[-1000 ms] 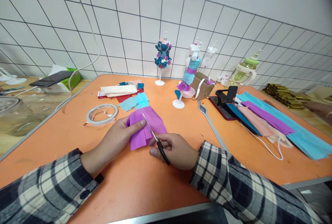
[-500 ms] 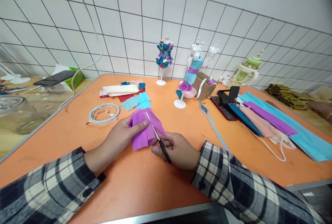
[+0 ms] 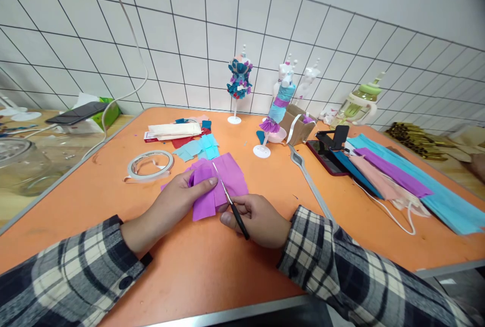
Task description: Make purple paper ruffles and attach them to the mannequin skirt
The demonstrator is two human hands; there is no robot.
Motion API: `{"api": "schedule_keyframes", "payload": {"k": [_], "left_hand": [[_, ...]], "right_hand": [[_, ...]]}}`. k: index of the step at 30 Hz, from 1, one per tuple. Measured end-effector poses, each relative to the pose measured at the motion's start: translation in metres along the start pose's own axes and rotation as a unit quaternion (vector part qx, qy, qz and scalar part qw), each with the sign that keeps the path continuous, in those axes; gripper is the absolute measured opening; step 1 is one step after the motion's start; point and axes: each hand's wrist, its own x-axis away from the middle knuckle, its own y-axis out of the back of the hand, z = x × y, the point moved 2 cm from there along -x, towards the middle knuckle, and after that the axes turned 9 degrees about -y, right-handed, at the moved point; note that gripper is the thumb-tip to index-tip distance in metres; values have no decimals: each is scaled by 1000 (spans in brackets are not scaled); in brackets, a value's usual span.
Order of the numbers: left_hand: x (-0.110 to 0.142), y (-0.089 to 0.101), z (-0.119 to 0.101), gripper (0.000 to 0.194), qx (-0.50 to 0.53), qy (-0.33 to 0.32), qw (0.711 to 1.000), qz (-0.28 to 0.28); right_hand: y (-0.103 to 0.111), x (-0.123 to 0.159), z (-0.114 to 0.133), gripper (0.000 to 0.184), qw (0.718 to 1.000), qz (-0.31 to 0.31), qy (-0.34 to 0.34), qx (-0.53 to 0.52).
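Note:
My left hand (image 3: 186, 190) pinches a folded stack of purple crepe paper (image 3: 203, 200) between thumb and fingers. In my right hand (image 3: 255, 216) is a pair of scissors (image 3: 235, 212) with black handles; its blades point up and left across the paper. A wider purple piece (image 3: 233, 175) spreads behind the blades, toward the far side. Light blue paper pieces (image 3: 197, 147) lie just beyond the purple paper. A roll of double-sided tape (image 3: 150, 155) rests to the left of my left hand.
Small dress forms (image 3: 239, 77) stand near the grid-lined wall, one wearing a blue and purple paper dress (image 3: 278, 107). A brown box (image 3: 299, 127), a phone (image 3: 328, 157) and long crepe paper strips (image 3: 424, 185) lie to the right. A green-lidded bottle (image 3: 359, 102) stands behind.
The wider purple piece behind the scissors has opened out up and to the right, away from the folded stack. Both hands stay nearly in place.

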Motion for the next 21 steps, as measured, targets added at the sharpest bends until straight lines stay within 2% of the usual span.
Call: {"api": "schedule_keyframes", "payload": {"k": [6,11,16,21], "left_hand": [[1,-1,0,49,-13,2,1000,1],[0,-1,1,50,2,4,1000,7],[1,-2,-3,48,47,-2,999,-9],[1,-1,-6,47,6,-4,1000,-25]], "right_hand": [[-1,1,3,18,1000,4,6,-12],[-2,0,4,27,998,12,-10,-54],[-2,0,0,29,1000,-2,-20,-16],[-2,1,-1,24,1000,-9,-11,15]]}}
